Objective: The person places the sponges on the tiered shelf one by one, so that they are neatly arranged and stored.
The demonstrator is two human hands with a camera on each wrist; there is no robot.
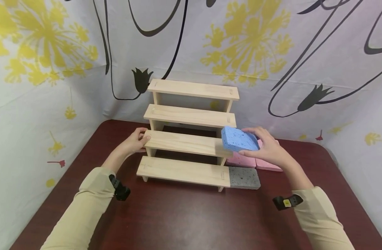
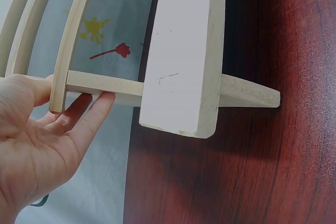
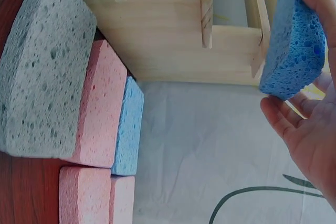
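A four-tier wooden step shelf (image 1: pixel 178 141) of pale bare wood stands on the table. My left hand (image 1: pixel 136 140) grips the left end of its second tier from the bottom. In the left wrist view the thumb of that hand (image 2: pixel 47 140) lies over the board, with fingers against the side panel (image 2: pixel 105 83). My right hand (image 1: pixel 267 146) holds a blue sponge (image 1: pixel 239 139) by its edges, tilted, at the right end of the same tier. The right wrist view shows the blue sponge (image 3: pixel 294 45) pinched between thumb and fingers, its pores visible.
Right of the shelf lie a grey sponge (image 1: pixel 244 177) and pink sponges (image 1: pixel 241 160), partly behind my right hand. Another blue sponge (image 3: pixel 129 129) lies behind a pink one in the right wrist view. A patterned cloth (image 1: pixel 191 45) hangs behind the dark red table (image 1: pixel 178 215).
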